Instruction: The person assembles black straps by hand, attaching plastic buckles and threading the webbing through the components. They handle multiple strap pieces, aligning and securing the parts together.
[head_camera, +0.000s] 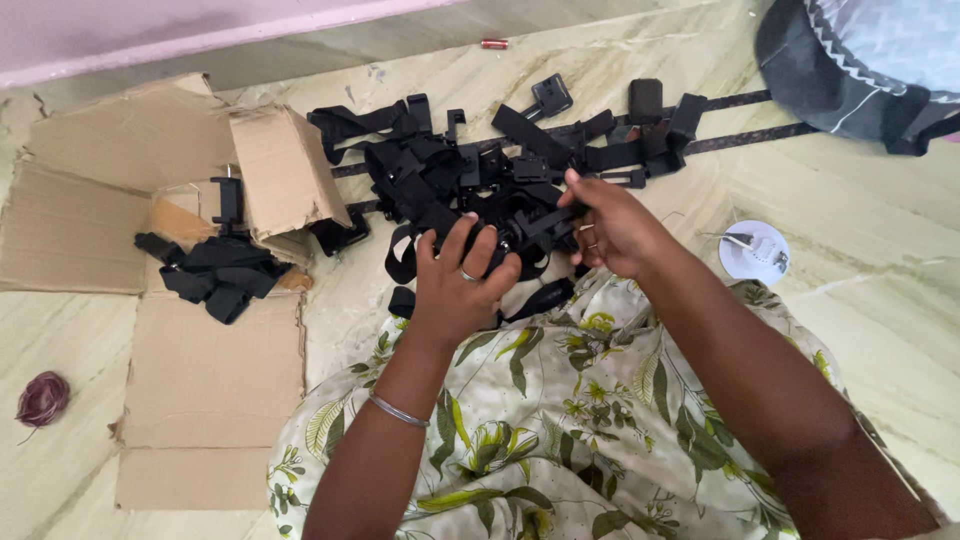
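Strap pile: a tangled heap of black webbing straps with plastic buckles and clamp mounts (470, 180) is spread on the pale stone floor (880, 330), just ahead of the person's lap.
Held piece: one black strap-and-mount assembly (525, 225) at the near edge of the heap is gripped between both hands; its exact shape cannot be told among the tangle.
Left hand (458, 285): laid over the near end of the held piece, fingers curled down onto it; a ring is worn on one finger and a thin metal bangle (398, 411) on the wrist.
Right hand (612, 228): fingers are closed around the far end of the same piece, with the fingertips pinched at the strap; rings are seen on two fingers.
Lap: covered by a cream garment with a green leaf print (560, 420), onto which the nearest straps hang.
Cardboard: a flattened, torn box (210, 380) lies to the left, with a smaller heap of black strap mounts (215, 270) resting on it.
White disc (753, 252): set on the floor to the right, well apart from the heap.
Dark red thread ball (43, 398): at the far left edge.
Grey-black cloth bag (860, 60): at the upper right corner.
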